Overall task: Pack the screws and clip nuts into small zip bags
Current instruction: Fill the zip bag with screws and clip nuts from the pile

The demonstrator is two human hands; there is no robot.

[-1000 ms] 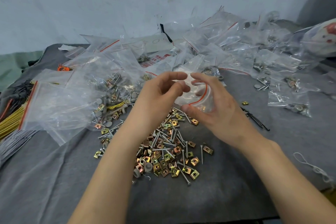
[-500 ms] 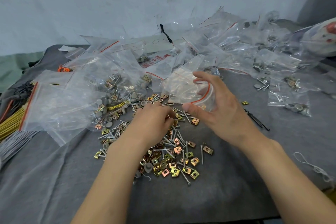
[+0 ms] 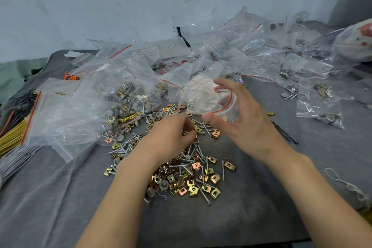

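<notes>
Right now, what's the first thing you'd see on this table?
A shiny pile of gold clip nuts and silver screws lies in the middle of the grey cloth, with the left hand down on its far side. Just above it, the right hand holds a small zip bag with a red strip. Behind them, a heap of clear bags fills the back.

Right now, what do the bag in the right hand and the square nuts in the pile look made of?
Bag: thin clear plastic film, glossy and crinkled, red zip strip. Nuts: probably plated steel, shiny gold-to-copper sheen.
</notes>
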